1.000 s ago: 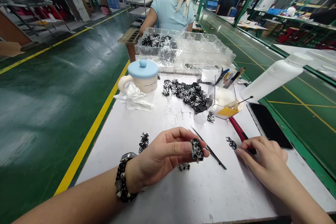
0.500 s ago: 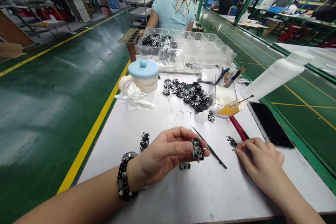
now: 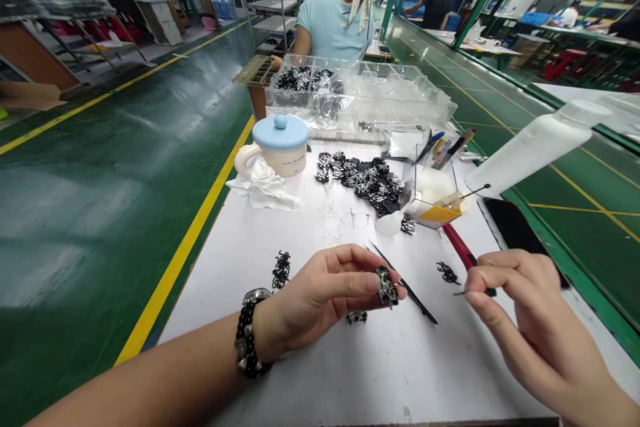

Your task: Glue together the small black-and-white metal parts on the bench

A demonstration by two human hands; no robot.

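Note:
Between its thumb and fingers my left hand (image 3: 330,290) holds a small black-and-silver part (image 3: 387,287). My right hand (image 3: 530,320) pinches a thin dark piece (image 3: 459,293), its tip sticking out to the left. Just beyond that piece lies a little pile of black hook-like pieces (image 3: 447,272). Black tweezers (image 3: 413,295) rest on the table right behind the held part. Another small pile of black pieces (image 3: 281,269) sits near my left wrist, and more dark parts (image 3: 357,316) show partly under my left hand.
A heap of black-and-silver parts (image 3: 367,180) lies mid-table before a clear divided tray (image 3: 400,90). A lidded mug (image 3: 280,153) and tissue (image 3: 265,187) stand left. At right are a pen holder (image 3: 435,187), white bottle (image 3: 540,147), red-handled tool (image 3: 459,247) and phone (image 3: 515,227). A person sits opposite.
My right hand has lifted away from the small pile at right, moving up and toward me with a thin dark piece. My left hand keeps its hold. The view has shifted slightly.

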